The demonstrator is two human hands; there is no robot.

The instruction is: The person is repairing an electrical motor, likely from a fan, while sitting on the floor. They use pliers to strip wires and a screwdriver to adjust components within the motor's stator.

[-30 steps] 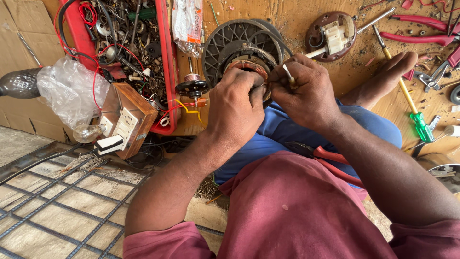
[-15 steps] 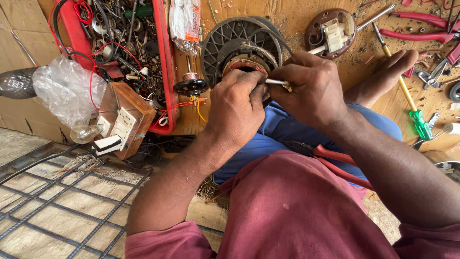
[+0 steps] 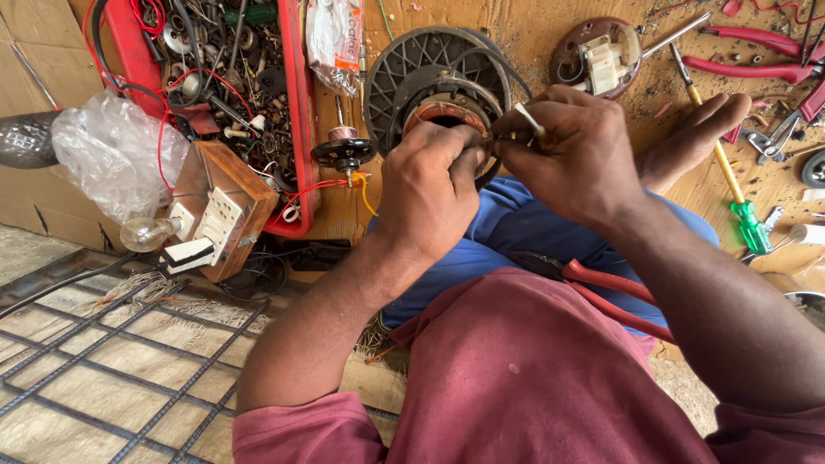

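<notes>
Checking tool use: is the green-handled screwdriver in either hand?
No. The green-handled screwdriver lies on the wooden board, clear of the left hand and right hand, which work at the round motor winding.

Bright, even daylight; no hard shadows on the wooden board (image 3: 533, 34). Soft shade pools under both hands, darkest between the left hand (image 3: 427, 193) and right hand (image 3: 574, 153). Mild glare on the clear plastic bag (image 3: 112, 150) at 9 o'clock and on the bulb (image 3: 142, 234). Wide-angle bend: the floor grate (image 3: 103, 369) curves at 7 o'clock (edges stretch). Focus sharp at centre; the red shirt (image 3: 533, 378) at 6 o'clock slightly soft.
</notes>
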